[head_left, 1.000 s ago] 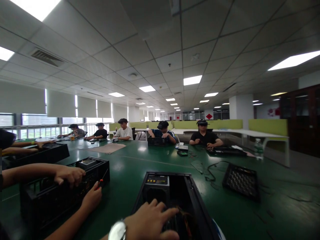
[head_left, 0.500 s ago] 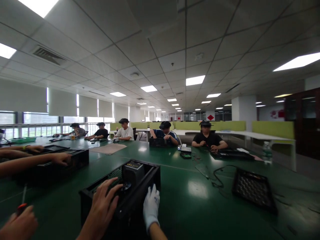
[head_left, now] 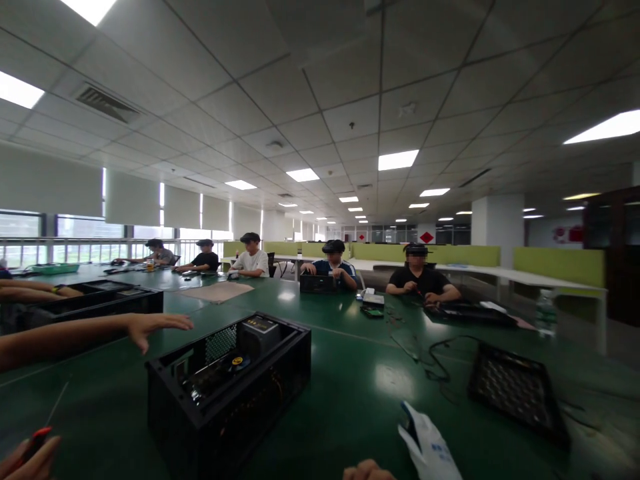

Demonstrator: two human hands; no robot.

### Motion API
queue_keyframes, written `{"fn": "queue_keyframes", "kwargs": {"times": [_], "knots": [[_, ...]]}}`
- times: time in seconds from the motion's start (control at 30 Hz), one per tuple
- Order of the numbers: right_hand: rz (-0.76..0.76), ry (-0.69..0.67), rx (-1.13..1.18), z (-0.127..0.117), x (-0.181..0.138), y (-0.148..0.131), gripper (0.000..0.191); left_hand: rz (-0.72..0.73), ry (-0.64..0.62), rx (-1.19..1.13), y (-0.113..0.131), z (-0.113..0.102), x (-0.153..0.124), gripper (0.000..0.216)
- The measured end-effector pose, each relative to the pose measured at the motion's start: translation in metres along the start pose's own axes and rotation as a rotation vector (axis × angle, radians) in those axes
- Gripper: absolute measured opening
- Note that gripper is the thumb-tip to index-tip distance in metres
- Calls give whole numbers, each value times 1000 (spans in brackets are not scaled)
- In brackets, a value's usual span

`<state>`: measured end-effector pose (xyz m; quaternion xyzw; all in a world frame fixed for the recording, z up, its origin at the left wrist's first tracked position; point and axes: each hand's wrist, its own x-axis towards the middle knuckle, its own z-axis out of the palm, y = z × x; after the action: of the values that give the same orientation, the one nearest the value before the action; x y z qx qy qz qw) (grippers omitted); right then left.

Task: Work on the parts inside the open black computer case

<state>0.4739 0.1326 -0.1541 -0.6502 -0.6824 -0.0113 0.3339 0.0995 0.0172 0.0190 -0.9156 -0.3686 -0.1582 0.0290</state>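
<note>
My right hand [head_left: 430,445], in a white glove with blue print, is over the table at the lower right. Its thumb and fingers are apart, with nothing seen between them. Only the bare knuckles of my left hand [head_left: 369,471] show at the bottom edge, left of the glove; its fingertips are cut off. Neither hand touches the open black computer case [head_left: 265,393], which lies left of them. Inside it are a grey power supply [head_left: 260,333] and a round part with a yellow centre [head_left: 237,362].
At the lower left, a co-worker's hand holds a red-handled screwdriver [head_left: 37,440]; a bare hand [head_left: 155,327] extends over the table near the case. A black grille panel [head_left: 517,393] and cables [head_left: 435,360] lie right. A water bottle [head_left: 546,313] stands beyond. People sit opposite.
Both my hands have left the computer case and moved right and down towards the lower edge. The co-worker's bare hand at left has stretched out towards the case.
</note>
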Motion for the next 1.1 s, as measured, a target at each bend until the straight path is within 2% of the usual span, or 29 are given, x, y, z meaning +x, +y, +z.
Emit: {"fn": "queue_keyframes", "kwargs": {"times": [0.03,0.1,0.17,0.23,0.27,0.3,0.33,0.37,0.4,0.47,0.5,0.57,0.6,0.63,0.7,0.77,0.87,0.97,1.1], "knots": [[25,3,-37,-9,-1,24,58,5,8,-9,-23,-21,-1,25],[55,-8,-102,-24,-3,59,54,10,44,-29,-89,-70,-13,49],[88,-17,-121,-34,-1,75,56,188,-33,-152,-172,-114,-36,63],[147,-14,-109,-40,3,74,64,412,140,-262,-246,-138,-62,72],[165,-27,-98,-42,6,70,68,497,172,-282,-270,-142,-71,72],[173,-50,-87,-43,9,65,70,562,185,-281,-281,-139,-75,71],[178,-80,-79,-44,12,60,72,575,179,-262,-278,-130,-74,70],[178,-107,-72,-45,15,56,73,548,176,-236,-261,-115,-67,68],[180,-122,-68,-45,17,54,73,466,136,-188,-231,-93,-55,66],[202,-131,-68,-45,20,52,74,186,194,-145,-151,-36,-19,45],[204,-141,-68,-44,20,53,74,133,217,-150,-107,-2,2,34],[196,-178,-75,-44,20,54,72,161,153,-158,-32,62,39,24],[195,-201,-81,-44,19,53,71,164,139,-162,-4,89,53,20],[192,-218,-88,-45,19,52,71,176,119,-167,17,111,64,22],[177,-235,-109,-48,17,47,70,196,93,-172,37,137,78,21],[154,-243,-124,-53,16,41,70,152,119,-182,36,141,90,18],[167,-262,-91,-58,15,34,70,-20,238,-139,8,115,118,22],[206,-251,-31,-56,16,35,72,-115,316,-21,-42,73,158,31],[224,-255,6,-44,15,45,72,-185,321,57,-120,26,198,38]]}}
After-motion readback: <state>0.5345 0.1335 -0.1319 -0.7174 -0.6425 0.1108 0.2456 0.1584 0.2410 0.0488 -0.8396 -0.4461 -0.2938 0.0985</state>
